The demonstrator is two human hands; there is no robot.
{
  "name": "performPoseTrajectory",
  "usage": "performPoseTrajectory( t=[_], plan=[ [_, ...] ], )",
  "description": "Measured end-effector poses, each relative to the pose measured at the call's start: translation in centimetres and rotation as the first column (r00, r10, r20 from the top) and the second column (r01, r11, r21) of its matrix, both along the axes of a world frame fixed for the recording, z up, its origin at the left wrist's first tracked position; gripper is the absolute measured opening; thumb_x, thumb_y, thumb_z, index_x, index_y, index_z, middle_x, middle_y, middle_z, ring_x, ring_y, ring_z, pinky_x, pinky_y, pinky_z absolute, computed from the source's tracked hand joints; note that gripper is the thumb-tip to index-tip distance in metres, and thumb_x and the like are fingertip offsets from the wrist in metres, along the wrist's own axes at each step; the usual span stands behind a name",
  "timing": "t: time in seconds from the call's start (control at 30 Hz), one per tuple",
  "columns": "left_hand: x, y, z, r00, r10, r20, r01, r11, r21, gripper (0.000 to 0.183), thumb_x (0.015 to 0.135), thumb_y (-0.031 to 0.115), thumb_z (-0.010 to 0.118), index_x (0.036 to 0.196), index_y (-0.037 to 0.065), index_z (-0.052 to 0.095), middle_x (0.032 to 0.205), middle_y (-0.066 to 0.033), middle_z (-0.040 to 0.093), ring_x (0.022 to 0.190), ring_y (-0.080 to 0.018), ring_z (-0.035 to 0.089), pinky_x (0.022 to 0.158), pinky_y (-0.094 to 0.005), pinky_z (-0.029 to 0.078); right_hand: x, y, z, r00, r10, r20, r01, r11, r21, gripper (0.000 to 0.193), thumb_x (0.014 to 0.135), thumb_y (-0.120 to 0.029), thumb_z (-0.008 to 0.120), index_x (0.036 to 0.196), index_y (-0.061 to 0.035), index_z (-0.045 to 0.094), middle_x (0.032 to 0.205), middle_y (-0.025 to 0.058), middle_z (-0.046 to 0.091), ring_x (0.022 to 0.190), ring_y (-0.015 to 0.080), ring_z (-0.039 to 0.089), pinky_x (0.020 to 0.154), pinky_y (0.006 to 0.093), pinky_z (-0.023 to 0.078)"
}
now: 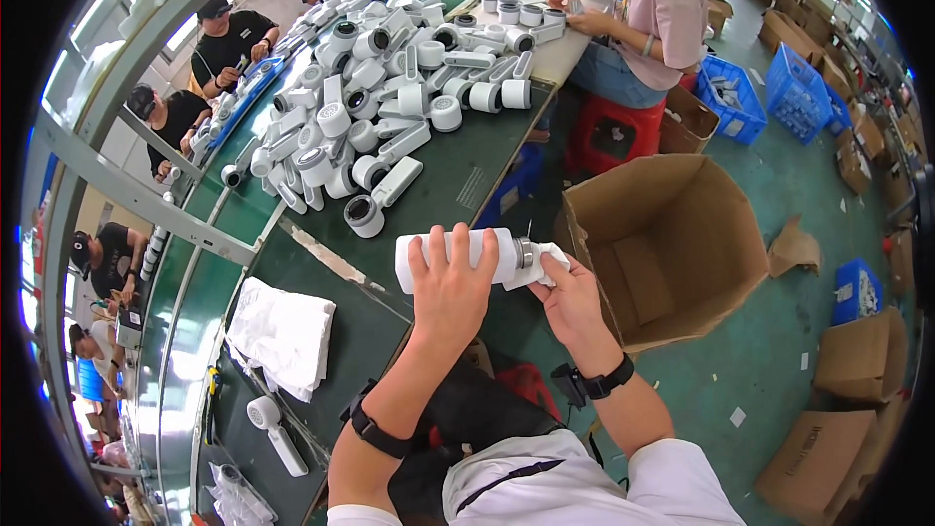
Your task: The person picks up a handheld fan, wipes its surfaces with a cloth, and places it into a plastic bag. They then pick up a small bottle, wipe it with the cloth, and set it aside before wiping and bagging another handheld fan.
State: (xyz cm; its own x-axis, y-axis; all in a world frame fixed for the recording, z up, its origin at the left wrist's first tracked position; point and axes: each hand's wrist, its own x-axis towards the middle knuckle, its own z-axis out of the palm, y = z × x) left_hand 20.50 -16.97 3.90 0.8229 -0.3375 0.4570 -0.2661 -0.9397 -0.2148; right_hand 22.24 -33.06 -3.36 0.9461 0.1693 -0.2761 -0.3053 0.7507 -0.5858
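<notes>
My left hand [453,297] wraps over a white bottle [405,265] held on its side above the table's near edge. Its silvery metal neck [524,253] points to the right. Against that neck end, my right hand [575,297] is closed on a crumpled white cloth [547,263]; whether cloth or paper is hard to tell. The fingers partly cover both the bottle and the cloth. Left of my hands, a stack of white plastic bags or sheets [282,331] lies on the green table. Nearer to me lies a single white shower head [278,436].
A big heap of white shower heads [409,97] covers the far table. An open cardboard box [638,282] stands right of my hands. Beyond it, a co-worker [648,19] sits on a red stool [614,131]. A metal frame [146,200] crosses at left; other people work behind it.
</notes>
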Motion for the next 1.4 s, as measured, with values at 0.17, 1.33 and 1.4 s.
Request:
performPoseTrajectory(
  t=[0.17, 1.33, 1.4],
  plan=[
    [0.2, 0.2, 0.4, 1.0, 0.004, 0.025, -0.005, 0.999, 0.045, 0.052, 0.068, 0.009, 0.067, 0.119, 0.012, 0.056, 0.116, -0.0143, 0.052, 0.11, -0.0355, 0.049, 0.097, -0.0534, 0.034, 0.1, 0.7, 0.0, 0.999, 0.017, -0.035, -0.016, 0.999, 0.034, 0.019, 0.096, -0.011, 0.055, 0.11, 0.001, 0.06, 0.105, 0.0084, 0.065, 0.096, 0.0168, 0.065, 0.09, 0.0333, 0.053],
    [3.4, 0.0, 1.4, 0.994, -0.067, 0.086, 0.059, 0.994, 0.091, 0.051, 0.072, 0.011, 0.067, 0.121, 0.012, 0.056, 0.117, -0.0133, 0.053, 0.112, -0.0356, 0.05, 0.1, -0.0534, 0.032, 4.2, 2.4, -1.8, 0.988, 0.077, -0.13, -0.041, 0.964, 0.264, 0.019, 0.098, -0.008, 0.047, 0.112, -0.0037, 0.058, 0.106, 0.005, 0.064, 0.095, 0.0139, 0.064, 0.083, 0.0273, 0.056],
    [3.5, -0.1, 1.9, 0.995, -0.071, 0.077, 0.064, 0.994, 0.085, 0.05, 0.072, 0.011, 0.067, 0.121, 0.012, 0.056, 0.117, -0.0133, 0.053, 0.112, -0.0356, 0.05, 0.1, -0.0535, 0.032, 4.2, 2.7, -1.4, 0.986, 0.087, -0.145, -0.045, 0.961, 0.274, 0.02, 0.098, -0.009, 0.046, 0.112, -0.0035, 0.059, 0.106, 0.005, 0.064, 0.095, 0.0133, 0.064, 0.083, 0.0263, 0.056]
  ],
)
